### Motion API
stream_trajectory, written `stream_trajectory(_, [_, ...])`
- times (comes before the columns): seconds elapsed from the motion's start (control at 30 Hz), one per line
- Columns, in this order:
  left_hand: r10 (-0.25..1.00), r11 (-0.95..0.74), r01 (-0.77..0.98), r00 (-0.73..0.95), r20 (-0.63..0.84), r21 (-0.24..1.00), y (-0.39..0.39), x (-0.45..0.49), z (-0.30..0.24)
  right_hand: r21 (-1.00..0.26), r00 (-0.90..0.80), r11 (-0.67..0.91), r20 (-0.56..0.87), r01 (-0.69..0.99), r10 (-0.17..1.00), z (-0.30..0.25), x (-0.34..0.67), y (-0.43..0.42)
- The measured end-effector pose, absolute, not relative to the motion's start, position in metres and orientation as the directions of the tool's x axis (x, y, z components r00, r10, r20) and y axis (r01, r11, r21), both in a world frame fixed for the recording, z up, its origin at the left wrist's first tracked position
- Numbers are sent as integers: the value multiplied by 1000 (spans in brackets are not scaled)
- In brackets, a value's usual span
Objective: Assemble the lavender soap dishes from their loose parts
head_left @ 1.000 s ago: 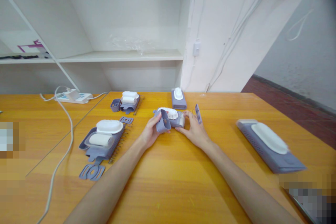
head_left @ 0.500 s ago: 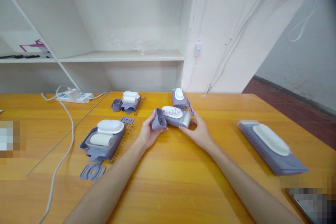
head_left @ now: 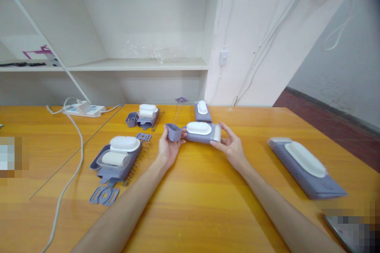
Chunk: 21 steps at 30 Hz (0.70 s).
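My left hand (head_left: 170, 148) is closed on a small grey-purple plastic cup (head_left: 174, 133), its open side tilted up. The left fingertips also reach the near end of a grey-purple plastic case (head_left: 200, 137) that carries a white, bumpy oval pad (head_left: 198, 128). My right hand (head_left: 231, 146) grips the other end of this case, where a whitish roller-like piece (head_left: 217, 133) sits. Behind the cup, a thin metal spring (head_left: 177, 114) stretches upward, with a small grey flat piece (head_left: 181, 99) above it; both look blurred.
Opened cases with parts lie at left: a nearer case (head_left: 118, 174) and a farther one (head_left: 147, 120), with springs and flat cut-out plates (head_left: 104, 195). Whole cases stand behind (head_left: 203, 115) and at right (head_left: 305, 170). A power strip (head_left: 84, 108) trails a white cable; a phone-like object (head_left: 347, 229) lies lower right.
The spring that lay across the white pad is now up behind the cup, with the flat piece from beside my right hand above it. The case has shifted right, and the cup has turned upward.
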<state>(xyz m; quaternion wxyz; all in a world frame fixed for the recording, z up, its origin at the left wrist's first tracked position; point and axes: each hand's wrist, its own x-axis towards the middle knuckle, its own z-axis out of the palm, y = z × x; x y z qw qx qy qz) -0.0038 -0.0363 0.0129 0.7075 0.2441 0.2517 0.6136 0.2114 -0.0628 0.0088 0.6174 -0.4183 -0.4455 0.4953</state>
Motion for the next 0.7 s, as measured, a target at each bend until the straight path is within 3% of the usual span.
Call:
stream_trajectory(0.2, [990, -49, -757, -122, -67, 651, -35, 1, 16, -954, 101, 191, 171, -232, 980, 6, 215, -62])
stream_trajectory(0.37, [995, 55, -726, -16, -97, 686, -38, 1, 16, -960, 45, 222, 217, -173, 975, 7, 212, -64])
stream_trajectory(0.57, [990, 141, -681, 94, -104, 719, -43, 5, 12, -944, 211, 314, 328, 98, 921, 7, 207, -70])
stream_trajectory(0.7, [984, 172, -685, 156, -89, 708, -46, 7, 15, -948, 243, 299, 317, 108, 917, -3, 207, -68])
